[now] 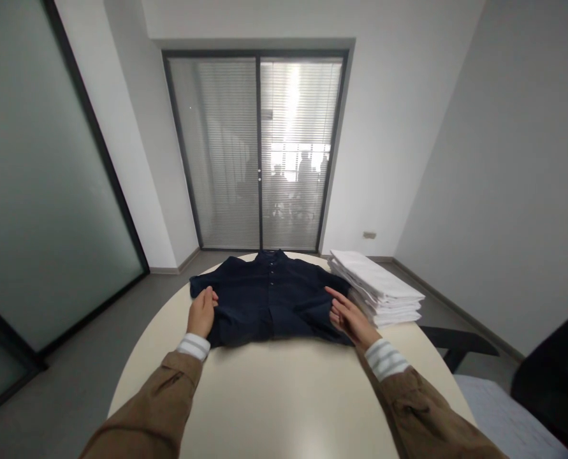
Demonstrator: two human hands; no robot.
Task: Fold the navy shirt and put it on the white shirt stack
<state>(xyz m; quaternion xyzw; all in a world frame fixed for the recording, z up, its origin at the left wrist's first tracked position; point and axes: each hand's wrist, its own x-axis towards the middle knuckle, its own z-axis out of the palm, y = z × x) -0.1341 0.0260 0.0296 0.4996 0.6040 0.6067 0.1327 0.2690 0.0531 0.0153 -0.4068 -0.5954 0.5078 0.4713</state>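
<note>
A dark navy button-up shirt (269,293) lies front side up on the round table, its collar at the far side and its lower part bunched towards me. My left hand (201,312) is closed at the shirt's left side, with fingers pinched on the cloth just below the sleeve. At the right side my right hand (349,317) rests on the shirt. Its index finger points out over the cloth while the other fingers curl in at the fabric; the thumb is mostly hidden.
A stack of folded white cloths (379,287) stands on the cream table (284,395), just right of the shirt. A dark chair (558,376) is at the right, with something whitish on its seat. Glass doors with blinds (259,153) are beyond the table.
</note>
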